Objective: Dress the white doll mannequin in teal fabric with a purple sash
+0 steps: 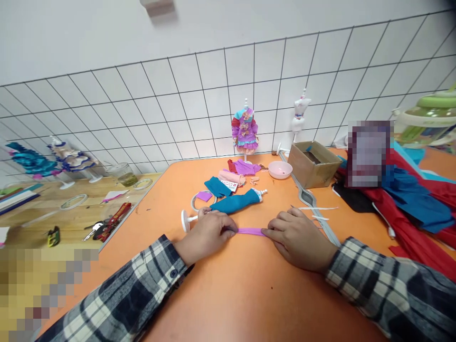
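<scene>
A narrow purple fabric strip [250, 231] stretches between my two hands, low over the orange tabletop. My left hand [214, 229] pinches its left end, and my right hand [298, 236] pinches the other end. Just beyond the strip a small mannequin [261, 192] in a teal dress [235, 203] lies on its side, its white round base [184, 221] sticking out left of my left hand. Behind it are a folded teal cloth [218, 186], a purple scrap [204, 196] inside a ring, and a pink fabric roll [231, 177].
At the back stand a dressed mannequin [245, 128], a bare mannequin [299, 114], a pink bowl [280, 169] and a cardboard box [314, 166]. A grey zipper [308, 197] runs past my right hand. Red fabric [399, 223] is heaped right; keys [94, 229] lie on the wooden table left.
</scene>
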{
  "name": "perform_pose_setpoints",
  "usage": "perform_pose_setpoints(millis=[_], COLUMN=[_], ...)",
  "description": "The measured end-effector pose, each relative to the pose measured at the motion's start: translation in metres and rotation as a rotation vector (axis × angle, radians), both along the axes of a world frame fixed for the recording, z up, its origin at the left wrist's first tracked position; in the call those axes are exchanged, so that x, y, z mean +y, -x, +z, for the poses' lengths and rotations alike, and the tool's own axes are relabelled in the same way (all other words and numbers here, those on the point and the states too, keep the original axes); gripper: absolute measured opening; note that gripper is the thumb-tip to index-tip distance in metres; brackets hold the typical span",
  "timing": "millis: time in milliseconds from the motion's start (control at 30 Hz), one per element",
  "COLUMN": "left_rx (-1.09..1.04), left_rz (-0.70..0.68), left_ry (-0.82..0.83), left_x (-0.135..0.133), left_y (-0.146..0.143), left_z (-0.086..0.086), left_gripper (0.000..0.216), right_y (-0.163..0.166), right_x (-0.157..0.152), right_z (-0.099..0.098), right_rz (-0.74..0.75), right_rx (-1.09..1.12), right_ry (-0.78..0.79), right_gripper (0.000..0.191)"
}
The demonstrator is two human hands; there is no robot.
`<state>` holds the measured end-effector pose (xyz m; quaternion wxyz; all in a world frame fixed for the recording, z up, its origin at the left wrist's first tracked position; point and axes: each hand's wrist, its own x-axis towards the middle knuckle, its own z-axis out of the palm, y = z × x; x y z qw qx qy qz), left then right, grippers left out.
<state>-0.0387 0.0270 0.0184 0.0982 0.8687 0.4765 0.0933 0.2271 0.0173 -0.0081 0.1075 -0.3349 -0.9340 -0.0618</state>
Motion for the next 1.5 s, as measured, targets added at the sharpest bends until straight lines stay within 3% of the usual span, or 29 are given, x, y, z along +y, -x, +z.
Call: perform_pose_setpoints(millis=[100,200,267,367,533,967,1233,1500], left_rx=[0.078,0.049,0.038,0.095,0.164,0.226,0.135,0.085], left_rz=[-0.089,-0.31,-0.412,-0.439,-0.335,-0.199,-0.114,-0.075], left_ry=[-0.129,-0.263,-0.262,-0.176,-0.117,-0.153,-0.177,-0.109], left_x=[0.0,-0.013,-0.028,-0.048,-0.058,-0.051,-0.023,-0.008], left_y=[0.009,0.006,-0.005,-0.027,-0.039,-0.026,-0.005,-0.001], left_z=[0.014,0.02,0.015,0.0,-0.013,-0.007,0.004,-0.004], left_gripper=[0.018,0.024,0.033,0.056,0.046,0.047,0.03,0.017], right_y=[0.0,0.001,0.001,0.0,0.0,-0.002,-0.003,-0.008], right_x=[0.0,0.0,0.0,0.0,-0.001,0.0,0.002,0.004], right_z=[0.0,0.0,0.0,0.0,0.002,0.001,0.001,0.002], right_rz=[0.001,0.006,0.006,0.005,0.019,0.023,0.029,0.035], right_rx=[-0.003,0.003,0.008,0.009,-0.01,-0.03,-0.051,-0.062], right_ry=[-0.004,0.001,0.01,0.017,0.009,-0.004,-0.007,-0.02], right_gripper=[0.024,0.023,0.022,0.02,0.022,0.022,0.025,0.026])
